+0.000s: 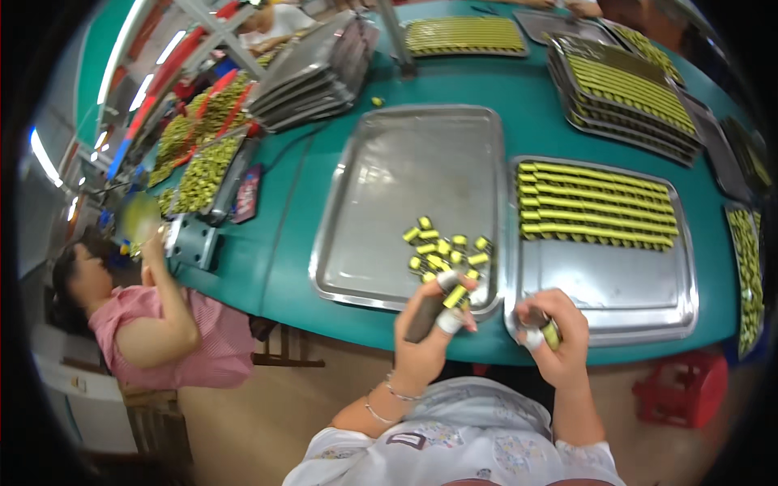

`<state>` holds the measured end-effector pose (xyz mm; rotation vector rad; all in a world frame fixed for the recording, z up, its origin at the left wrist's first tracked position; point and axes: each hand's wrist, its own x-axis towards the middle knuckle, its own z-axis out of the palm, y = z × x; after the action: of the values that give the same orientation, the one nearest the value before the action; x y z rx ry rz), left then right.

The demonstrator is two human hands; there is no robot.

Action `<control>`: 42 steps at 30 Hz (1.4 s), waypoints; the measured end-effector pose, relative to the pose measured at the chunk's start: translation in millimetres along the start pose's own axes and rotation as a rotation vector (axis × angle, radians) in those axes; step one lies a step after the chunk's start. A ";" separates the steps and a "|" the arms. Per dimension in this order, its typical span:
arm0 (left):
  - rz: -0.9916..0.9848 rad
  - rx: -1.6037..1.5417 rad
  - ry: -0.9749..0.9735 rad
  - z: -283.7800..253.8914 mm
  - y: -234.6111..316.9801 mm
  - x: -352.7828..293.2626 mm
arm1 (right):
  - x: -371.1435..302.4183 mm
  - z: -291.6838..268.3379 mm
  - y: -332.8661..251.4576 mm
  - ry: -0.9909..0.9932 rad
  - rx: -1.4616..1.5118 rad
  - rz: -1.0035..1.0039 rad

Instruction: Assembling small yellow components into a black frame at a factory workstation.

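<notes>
My left hand (423, 328), with white wraps on its fingers, is closed on small yellow-and-black parts at the near edge of a large metal tray (409, 170). A loose pile of the same parts (438, 251) lies in that tray, just beyond these fingers. My right hand (559, 328) is curled around another small yellow-and-black part (551, 334), over the near left corner of a second metal tray (600, 283). Rows of these parts (596, 202) stand side by side across the far half of the second tray. The parts' exact kind cannot be made out.
Stacked filled trays (624, 97) stand at the far right, and tilted empty trays (312, 73) at the far left. A co-worker in pink (178, 332) sits left beside a metal fixture (194, 243). A red stool (681, 389) is below the table's right edge.
</notes>
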<state>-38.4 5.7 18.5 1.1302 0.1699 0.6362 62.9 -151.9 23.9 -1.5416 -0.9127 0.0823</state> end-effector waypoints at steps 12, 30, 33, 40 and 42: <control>-0.239 -0.207 -0.009 -0.2 13.9 0.2 | 13.8 10.4 -20.0 -0.154 -0.368 -0.019; -0.093 0.083 -0.052 -9.0 12.2 -8.3 | 11.5 4.5 -20.7 -0.208 -0.491 -0.121; -0.053 0.087 -0.078 -9.5 9.7 -10.4 | 8.7 3.8 -21.1 -0.222 -0.541 -0.136; 0.026 0.151 -0.046 -3.8 6.5 -12.6 | 4.0 4.8 -24.8 -0.149 -0.555 -0.114; -0.009 0.133 -0.047 -2.5 9.4 -12.6 | 5.0 2.7 -25.3 -0.150 -0.548 -0.101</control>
<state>-53.4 3.3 23.4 1.2711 0.1792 0.5960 52.5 -149.3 47.5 -2.0087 -1.1958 -0.1391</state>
